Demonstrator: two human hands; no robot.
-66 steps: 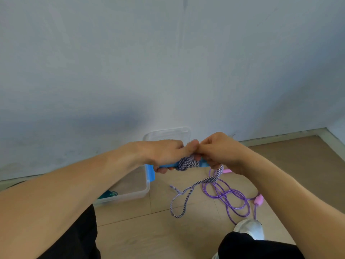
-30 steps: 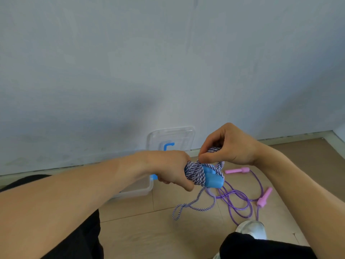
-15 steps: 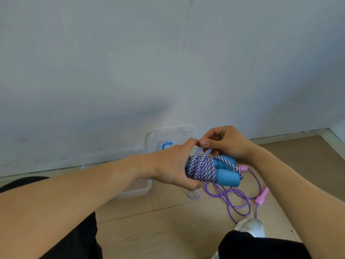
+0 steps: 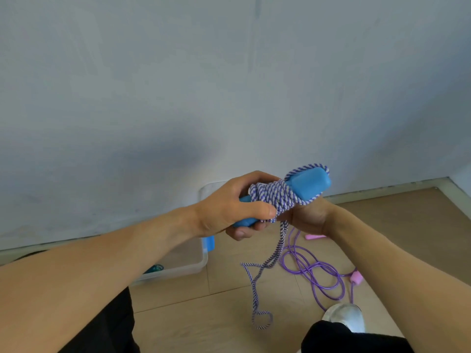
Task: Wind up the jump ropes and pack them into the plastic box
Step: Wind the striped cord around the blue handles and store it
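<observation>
Two jump ropes to see: one striped rope (image 4: 272, 197), blue and white, held up in front of the wall, and one purple rope (image 4: 312, 270) lying loose on the floor. Two blue handles (image 4: 309, 184) side by side inside the striped bundle, with rope wound tight around the middle. Soft and bendy rope, light to lift, quick to slip loose if let go; hard, smooth handles, so best gripped there, right over the wraps. Left hand (image 4: 229, 207) curled around the handles, thumb pressed on the coils. Right hand (image 4: 307, 216) just under the bundle, touching it, most likely pinching the striped tail, though fingers mostly hidden. One loose striped tail (image 4: 260, 289) hanging down to the floor, not yet wound, ending in a small loop. Two pink handles (image 4: 355, 277) on the purple rope, one by the wall and one nearer the white shoe (image 4: 344, 315). One clear plastic box (image 4: 178, 263) on the floor to the left, open, with a small bit of teal cord (image 4: 154, 268) inside. One clear lid (image 4: 211, 189) leaning on the wall behind the hands.
</observation>
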